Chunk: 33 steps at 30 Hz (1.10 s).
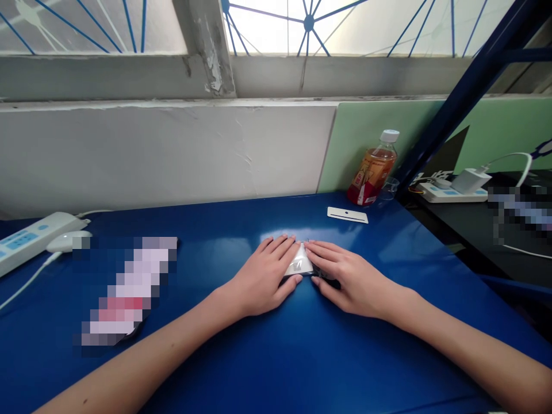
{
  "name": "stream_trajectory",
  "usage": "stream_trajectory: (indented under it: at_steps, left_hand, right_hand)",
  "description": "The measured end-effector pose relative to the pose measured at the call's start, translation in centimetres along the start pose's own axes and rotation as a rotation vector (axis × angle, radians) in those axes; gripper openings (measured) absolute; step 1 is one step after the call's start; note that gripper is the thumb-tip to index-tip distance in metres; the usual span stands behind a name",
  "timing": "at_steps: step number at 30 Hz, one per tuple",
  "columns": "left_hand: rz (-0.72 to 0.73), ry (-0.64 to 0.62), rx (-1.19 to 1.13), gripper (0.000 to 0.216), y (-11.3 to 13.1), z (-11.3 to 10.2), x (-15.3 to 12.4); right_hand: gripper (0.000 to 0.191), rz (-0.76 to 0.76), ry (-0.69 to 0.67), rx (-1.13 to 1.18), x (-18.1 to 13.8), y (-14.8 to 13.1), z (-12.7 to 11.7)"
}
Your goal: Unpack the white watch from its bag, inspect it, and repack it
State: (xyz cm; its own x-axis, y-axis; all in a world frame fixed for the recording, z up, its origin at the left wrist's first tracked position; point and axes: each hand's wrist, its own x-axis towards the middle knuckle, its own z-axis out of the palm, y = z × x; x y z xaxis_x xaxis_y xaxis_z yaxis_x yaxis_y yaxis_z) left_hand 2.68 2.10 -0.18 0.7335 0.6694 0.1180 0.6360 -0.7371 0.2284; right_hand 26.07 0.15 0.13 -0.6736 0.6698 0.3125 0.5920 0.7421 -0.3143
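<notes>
My left hand [265,275] and my right hand [345,276] lie flat, fingers stretched out, on a small white object [299,264] in the middle of the blue table [276,356]. Each hand covers one side of it, so only a wedge of white with a dark mark shows between them. What the object is I cannot make out. A dark edge shows under my right fingers.
A white card [347,215] lies beyond the hands. A bottle of amber drink [373,169] stands at the back right by a blue frame post [466,86]. White power strips sit at far left [30,238] and on the right side table [452,192]. A blurred object [125,290] lies left.
</notes>
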Motion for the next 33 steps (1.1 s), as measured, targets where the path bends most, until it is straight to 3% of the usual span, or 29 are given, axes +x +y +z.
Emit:
stream_trajectory:
  at_steps: [7, 13, 18, 24, 29, 33]
  left_hand:
    - [0.01, 0.0, -0.019, 0.056, -0.4, -0.1, 0.0]
    - [0.034, 0.023, -0.081, 0.052, -0.5, -0.2, -0.2]
    - [0.119, 0.047, -0.127, 0.05, -0.2, -0.7, -0.4]
    - [0.153, 0.041, -0.169, 0.049, -0.3, -0.7, -0.5]
    - [0.052, 0.091, -0.159, 0.05, -0.3, -0.2, -0.6]
    - [-0.078, 0.161, -0.177, 0.052, -0.1, -0.1, -0.6]
  right_hand:
    - [0.037, 0.06, 0.093, 0.213, 0.2, 1.4, -0.1]
    - [0.035, 0.063, 0.158, 0.116, 0.0, 2.8, -1.3]
    - [0.037, -0.048, 0.158, 0.061, -0.1, 3.6, -0.8]
    - [0.025, -0.048, 0.216, 0.085, 0.1, 3.5, -0.7]
    - [0.022, -0.163, 0.23, -0.008, 0.0, 4.2, -1.5]
    - [0.018, -0.158, 0.336, -0.012, 0.0, 3.9, -2.5]
